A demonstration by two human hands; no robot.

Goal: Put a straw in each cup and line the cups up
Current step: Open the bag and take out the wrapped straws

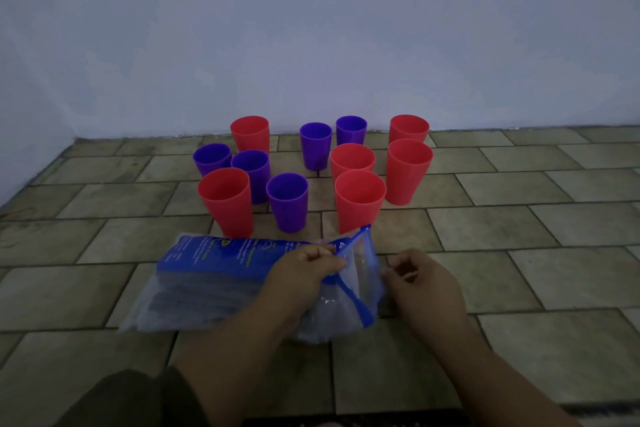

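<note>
Six red cups (225, 201), five purple cups (287, 201): upright, empty, loose cluster on floor (519, 191) near wall (311, 28). Straws' plastic bag (207, 274) lies flat just before them.

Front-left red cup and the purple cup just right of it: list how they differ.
Colour: the red cup is red, the purple cup purple. Size: the red cup is taller and wider at the rim than the purple cup. Place: the red cup stands left of the purple cup. Shared: both stand upright on the tiled floor, mouths up, with no straw showing.
</note>
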